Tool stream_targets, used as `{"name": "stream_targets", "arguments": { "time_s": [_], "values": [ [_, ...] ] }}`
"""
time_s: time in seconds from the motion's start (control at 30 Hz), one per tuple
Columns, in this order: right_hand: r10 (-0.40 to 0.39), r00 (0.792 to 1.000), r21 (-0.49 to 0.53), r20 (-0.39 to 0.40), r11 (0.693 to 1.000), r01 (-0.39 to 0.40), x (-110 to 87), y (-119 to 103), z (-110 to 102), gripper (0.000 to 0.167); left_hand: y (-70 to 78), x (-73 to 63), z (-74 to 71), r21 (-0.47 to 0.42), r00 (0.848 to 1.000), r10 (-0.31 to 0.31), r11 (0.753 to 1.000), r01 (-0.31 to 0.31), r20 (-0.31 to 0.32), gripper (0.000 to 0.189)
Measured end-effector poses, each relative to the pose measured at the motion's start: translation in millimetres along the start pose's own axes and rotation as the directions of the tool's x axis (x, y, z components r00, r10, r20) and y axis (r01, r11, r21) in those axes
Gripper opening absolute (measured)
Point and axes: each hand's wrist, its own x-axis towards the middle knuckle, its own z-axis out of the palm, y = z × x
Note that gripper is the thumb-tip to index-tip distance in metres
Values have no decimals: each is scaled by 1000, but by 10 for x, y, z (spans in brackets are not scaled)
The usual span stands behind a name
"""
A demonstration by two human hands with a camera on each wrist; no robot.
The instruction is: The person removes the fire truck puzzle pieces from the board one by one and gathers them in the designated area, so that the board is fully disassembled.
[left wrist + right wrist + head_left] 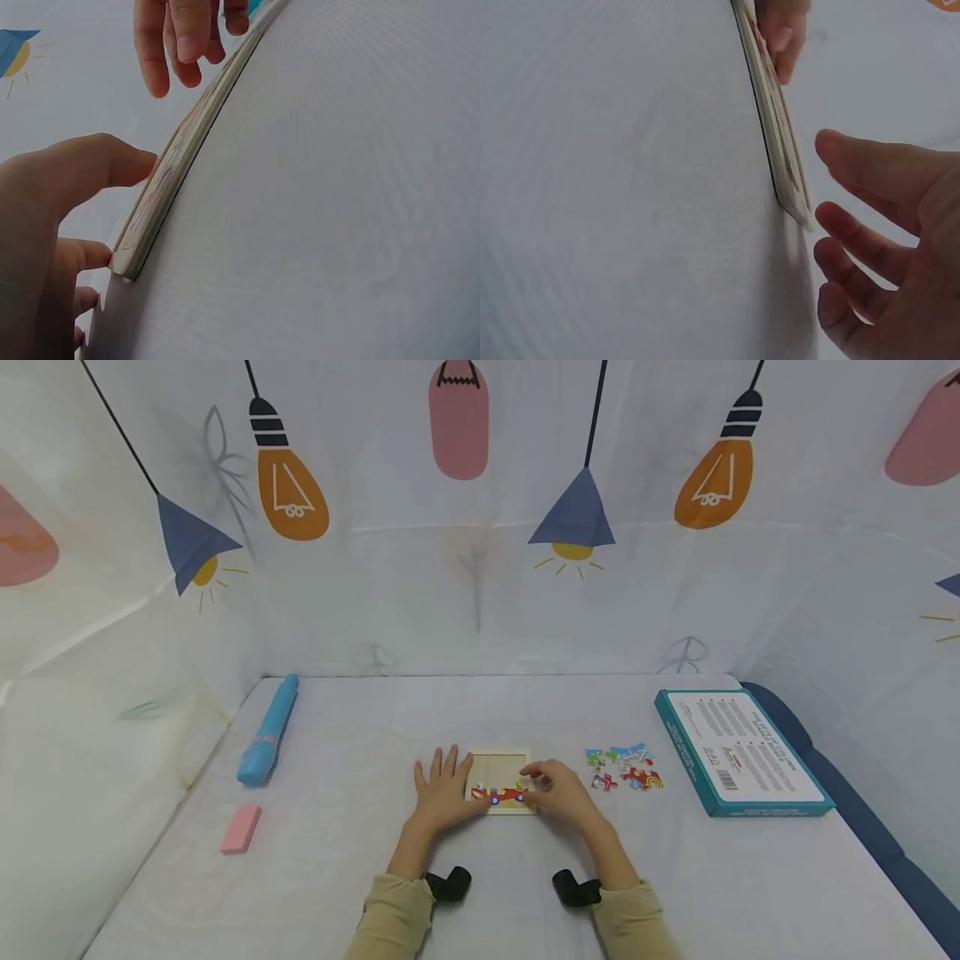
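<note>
A small wooden puzzle tray (498, 768) lies flat on the table, with joined pieces of a red vehicle picture (498, 795) along its lower part. My left hand (442, 793) spreads its straight fingers along the tray's left side. In the left wrist view its thumb (124, 166) rests on the tray's edge. Over the right edge of the tray hovers my right hand (564, 792), its fingers loosely bent. The right wrist view shows nothing between the thumb and fingers of this hand (900, 232). Several loose puzzle pieces (641, 778) lie right of it.
At the right stands a teal box (742, 752) with a printed white face. A blue microphone-shaped thing (268, 735) and a pink block (241, 829) lie on the left of the white table (315, 877). Printed white sheeting hangs behind.
</note>
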Motion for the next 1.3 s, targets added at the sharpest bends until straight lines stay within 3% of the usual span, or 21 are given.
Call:
{"name": "stream_targets", "arguments": {
  "time_s": [0.17,0.47,0.67,1.0,1.3],
  "values": [
    [-16,997,-95,79,995,24,-37,-68,12,44,53,8,41,37,999,-22,999,23,-37,89],
    [10,996,-122,87,993,1,-29,-82,11,40,71,54,142,74,997,-49,996,53,-55,94],
    [-9,996,-72,93,997,16,-11,-78,7,40,62,65,169,46,997,-47,998,49,-53,94],
    [-36,995,64,92,998,30,-20,-64,0,28,35,57,151,44,997,-49,998,52,-64,94],
    [36,998,133,61,990,-44,-53,-9,-124,27,40,42,126,45,997,-47,998,50,-59,93]
  ]
}}
